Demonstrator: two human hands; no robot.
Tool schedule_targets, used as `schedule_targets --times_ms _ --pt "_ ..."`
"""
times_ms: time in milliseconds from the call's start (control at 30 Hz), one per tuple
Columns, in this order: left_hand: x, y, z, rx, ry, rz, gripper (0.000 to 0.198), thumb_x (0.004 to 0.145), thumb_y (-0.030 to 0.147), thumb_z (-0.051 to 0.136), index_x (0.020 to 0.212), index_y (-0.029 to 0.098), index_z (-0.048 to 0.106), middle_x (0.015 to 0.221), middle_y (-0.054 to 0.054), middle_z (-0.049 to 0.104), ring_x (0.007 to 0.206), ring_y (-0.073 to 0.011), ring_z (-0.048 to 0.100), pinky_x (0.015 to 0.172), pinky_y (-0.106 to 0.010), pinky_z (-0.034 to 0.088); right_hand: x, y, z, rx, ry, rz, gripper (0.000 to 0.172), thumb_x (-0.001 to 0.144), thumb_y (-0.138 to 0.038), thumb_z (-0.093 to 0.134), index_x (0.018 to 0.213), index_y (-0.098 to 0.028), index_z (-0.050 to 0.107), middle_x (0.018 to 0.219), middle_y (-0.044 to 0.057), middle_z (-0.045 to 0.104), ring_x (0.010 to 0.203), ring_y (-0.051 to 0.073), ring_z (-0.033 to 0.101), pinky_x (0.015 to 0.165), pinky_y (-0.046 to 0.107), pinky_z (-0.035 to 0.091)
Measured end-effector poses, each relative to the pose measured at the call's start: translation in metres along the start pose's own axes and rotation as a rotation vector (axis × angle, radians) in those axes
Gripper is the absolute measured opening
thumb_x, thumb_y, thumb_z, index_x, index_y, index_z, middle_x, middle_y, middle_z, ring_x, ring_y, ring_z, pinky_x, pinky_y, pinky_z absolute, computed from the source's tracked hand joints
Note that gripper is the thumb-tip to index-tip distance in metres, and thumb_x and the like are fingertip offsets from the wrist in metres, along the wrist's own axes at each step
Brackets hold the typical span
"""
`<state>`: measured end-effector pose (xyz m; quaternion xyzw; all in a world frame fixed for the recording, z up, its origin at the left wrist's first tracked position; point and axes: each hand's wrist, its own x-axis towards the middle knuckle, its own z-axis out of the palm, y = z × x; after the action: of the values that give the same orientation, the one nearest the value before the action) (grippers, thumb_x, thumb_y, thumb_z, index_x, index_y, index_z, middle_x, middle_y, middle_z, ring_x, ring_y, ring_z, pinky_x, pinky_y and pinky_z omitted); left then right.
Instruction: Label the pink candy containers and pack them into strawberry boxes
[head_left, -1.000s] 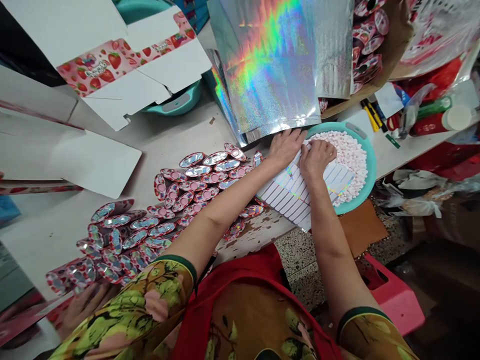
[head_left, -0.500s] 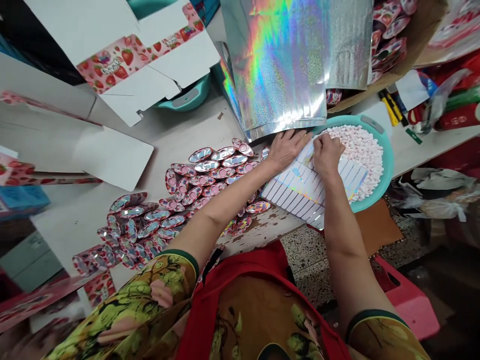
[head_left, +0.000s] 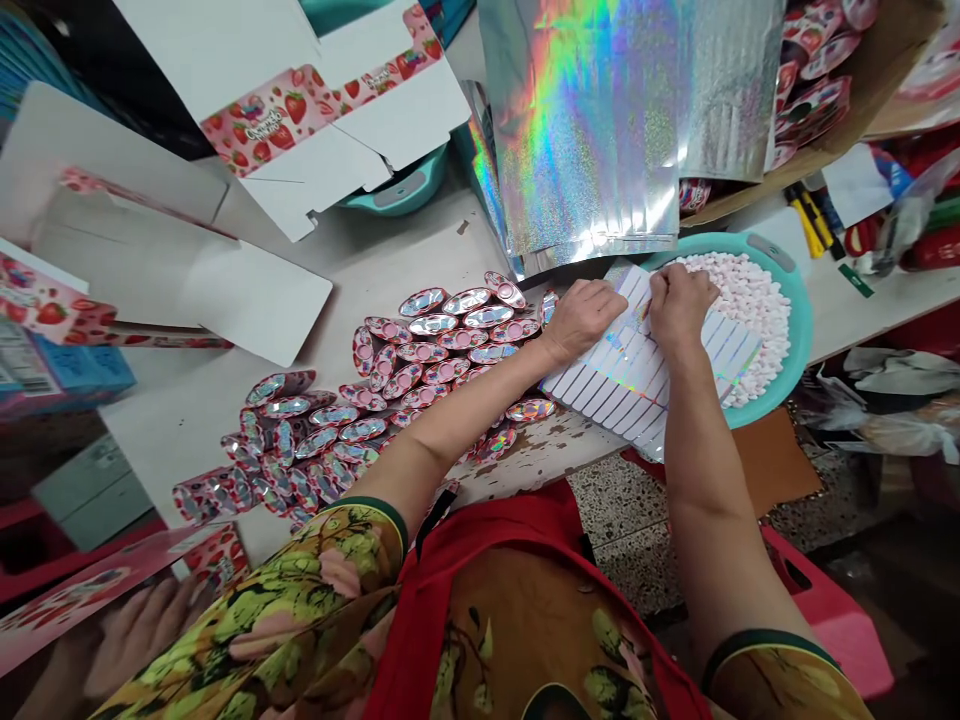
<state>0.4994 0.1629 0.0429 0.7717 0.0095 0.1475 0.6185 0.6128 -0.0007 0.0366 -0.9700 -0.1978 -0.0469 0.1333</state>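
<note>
Striped sheet [head_left: 622,385], white with a holographic sheen, right of centre: it lies half on the bench edge, half across the teal basin. Both hands are on its upper end.

Biggest first: the pale bench [head_left: 375,270] fills the middle of the frame, its near edge chipped. Below it, speckled floor [head_left: 622,510] and a red stool [head_left: 832,620] at lower right. At top centre, big sheets of rainbow foil [head_left: 592,120] hang down to the bench, almost touching the basin. Upper left, flat carton blanks [head_left: 300,110], white with a strawberry band, are stacked loosely over one another. Upper right, a brown cardboard box [head_left: 862,80] with red-and-pink cups in it.

Next, a wide spread of foil-lidded cups [head_left: 420,350] across the bench from centre to lower left, lying on their sides, packed close. The teal basin [head_left: 802,330] sits at the bench's right end, full of small pink-white pellets [head_left: 750,300].

Now the hands. Left hand [head_left: 585,315] is knuckles up, fingers bent down and pressing the sheet's upper left edge, nothing clasped. Right hand [head_left: 679,305] is just beside it, fingers bunched tight and pinching at the top of the striped sheet; the tips are tucked under.

Another person's hand [head_left: 135,630] shows at lower left. A yellow knife [head_left: 810,220] lies behind the basin.
</note>
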Motion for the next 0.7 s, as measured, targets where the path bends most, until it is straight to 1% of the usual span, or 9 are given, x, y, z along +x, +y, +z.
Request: schedule_targets --times_ms 100,200,267,367,400,467,567,633,700 --pt "-0.03 0.019 -0.022 0.053 0.159 -0.056 0.008 0.086 0.025 0.073 0.081 0.025 0.067 0.087 -0.004 0.068 0.1 -0.0247 0.062 0.102 -0.042 0.042 0.015 0.002 -0.004 -0.028 0.04 0.029 0.04 0.105 -0.042 0.035 0.105 -0.018 0.067 0.104 0.015 0.064 0.113 0.032 0.049 0.101 0.056 0.032" --pt "-0.069 0.028 -0.056 0.036 0.398 -0.172 0.009 0.086 0.025 0.072 0.079 0.023 0.067 0.084 -0.002 0.068 0.087 -0.0194 0.061 0.09 -0.034 0.047 0.02 -0.009 -0.017 -0.038 0.134 0.05 0.044 0.105 -0.049 0.036 0.113 -0.018 0.067 0.117 0.021 0.063 0.12 0.034 0.047 0.104 0.057 0.031" --pt "-0.094 0.027 -0.08 -0.078 0.502 -0.301 0.012 0.081 0.025 0.076 0.075 0.022 0.066 0.077 0.0 0.066 0.074 -0.0148 0.058 0.076 -0.028 0.047 0.006 -0.031 -0.029 0.023 0.177 -0.018 0.046 0.105 -0.052 0.038 0.121 -0.018 0.064 0.124 0.021 0.061 0.123 0.034 0.048 0.105 0.058 0.033" --pt "-0.122 0.021 -0.108 -0.254 0.568 -0.463 0.02 0.07 0.027 0.083 0.072 0.019 0.065 0.07 0.003 0.064 0.063 -0.0103 0.055 0.065 -0.023 0.045 -0.041 -0.081 -0.039 0.303 0.144 -0.183 0.045 0.103 -0.054 0.041 0.126 -0.021 0.061 0.122 0.014 0.062 0.116 0.031 0.056 0.102 0.056 0.044" --pt "-0.128 0.02 -0.114 -0.291 0.588 -0.498 0.023 0.067 0.028 0.085 0.072 0.019 0.064 0.068 0.003 0.064 0.063 -0.0097 0.056 0.064 -0.022 0.044 -0.059 -0.099 -0.037 0.438 0.094 -0.196 0.046 0.102 -0.057 0.043 0.127 -0.023 0.061 0.12 0.013 0.063 0.112 0.029 0.059 0.099 0.053 0.049" --pt "-0.138 0.018 -0.123 -0.34 0.638 -0.543 0.025 0.063 0.028 0.086 0.071 0.018 0.065 0.065 0.004 0.063 0.061 -0.0089 0.056 0.062 -0.021 0.044 -0.094 -0.131 -0.025 0.713 -0.099 -0.156 0.051 0.099 -0.064 0.047 0.13 -0.025 0.06 0.122 0.012 0.063 0.102 0.025 0.063 0.087 0.045 0.057" --pt "-0.144 0.016 -0.13 -0.384 0.692 -0.561 0.027 0.061 0.028 0.088 0.071 0.017 0.065 0.062 0.005 0.062 0.058 -0.0076 0.055 0.058 -0.019 0.042 -0.126 -0.163 0.004 1.032 -0.496 0.076 0.065 0.09 -0.076 0.052 0.13 -0.026 0.06 0.123 0.011 0.064 0.086 0.02 0.067 0.065 0.034 0.059" --pt "-0.147 0.014 -0.132 -0.423 0.705 -0.569 0.03 0.059 0.03 0.089 0.071 0.017 0.066 0.061 0.005 0.062 0.055 -0.0067 0.054 0.056 -0.018 0.041 -0.133 -0.174 0.023 1.139 -0.691 0.244 0.067 0.081 -0.079 0.061 0.12 -0.024 0.063 0.105 0.008 0.068 0.073 0.017 0.064 0.052 0.028 0.052" --pt "-0.15 0.011 -0.134 -0.468 0.715 -0.587 0.033 0.056 0.031 0.091 0.07 0.017 0.065 0.059 0.005 0.062 0.052 -0.0059 0.052 0.055 -0.018 0.041 -0.132 -0.181 0.035 1.179 -0.767 0.333 0.063 0.071 -0.076 0.072 0.102 -0.023 0.065 0.079 0.001 0.064 0.059 0.013 0.056 0.046 0.025 0.043"
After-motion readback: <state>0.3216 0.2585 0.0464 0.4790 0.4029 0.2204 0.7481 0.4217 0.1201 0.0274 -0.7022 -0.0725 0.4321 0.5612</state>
